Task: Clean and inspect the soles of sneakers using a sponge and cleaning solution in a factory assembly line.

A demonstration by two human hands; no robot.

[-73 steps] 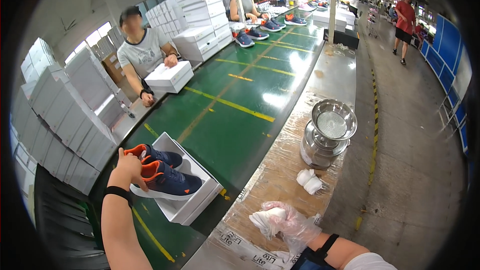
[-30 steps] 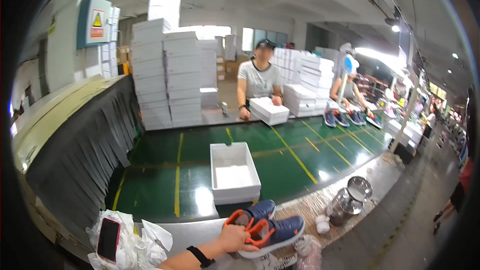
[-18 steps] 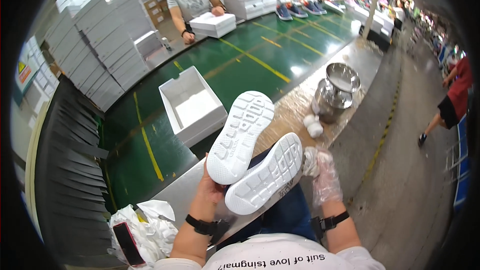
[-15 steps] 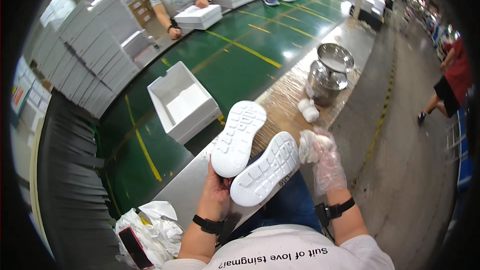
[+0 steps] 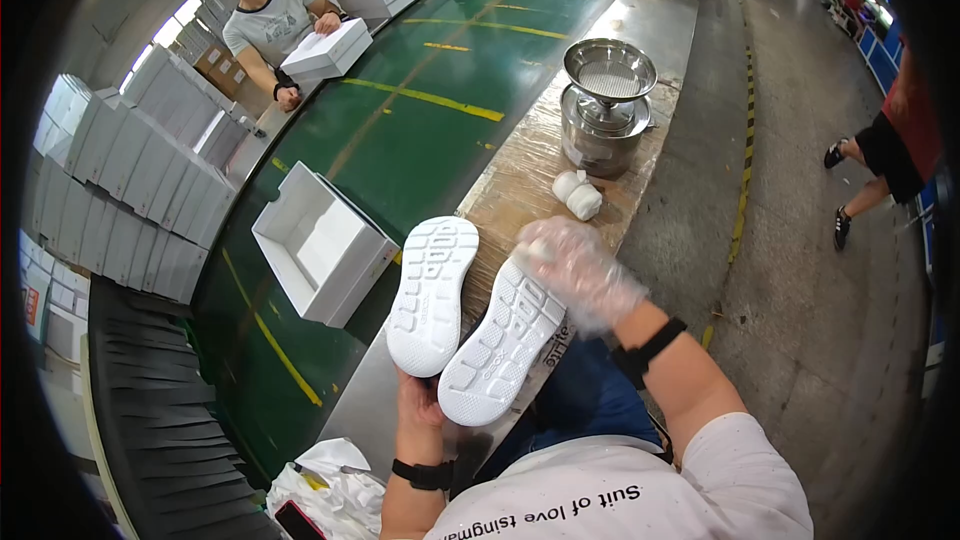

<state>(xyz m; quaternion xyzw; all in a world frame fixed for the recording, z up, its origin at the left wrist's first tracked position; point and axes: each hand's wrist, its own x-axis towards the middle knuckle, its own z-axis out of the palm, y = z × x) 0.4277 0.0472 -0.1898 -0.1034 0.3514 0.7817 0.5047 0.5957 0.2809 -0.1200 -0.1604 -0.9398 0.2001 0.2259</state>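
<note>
My left hand [image 5: 418,412] grips a pair of shoes by their heels and holds them sole-up, so that the two white soles [image 5: 436,292] [image 5: 503,342] face me. My right hand [image 5: 572,267], in a clear plastic glove, rests on the toe end of the right-hand sole. An open, empty white shoebox [image 5: 318,244] stands on the green conveyor belt [image 5: 400,130] just left of the shoes.
A steel pot with a sieve [image 5: 605,105] and white rolls [image 5: 579,194] sit on the wrapped bench. Stacked white boxes [image 5: 130,180] line the belt's far side, where a person [image 5: 270,20] handles a box. Another person walks at the right [image 5: 885,155]. A white bag [image 5: 320,490] lies near me.
I took the pair of shoes out of the box on the belt and turned them sole-up in front of me. My gloved right hand has moved onto the toe of one sole.
</note>
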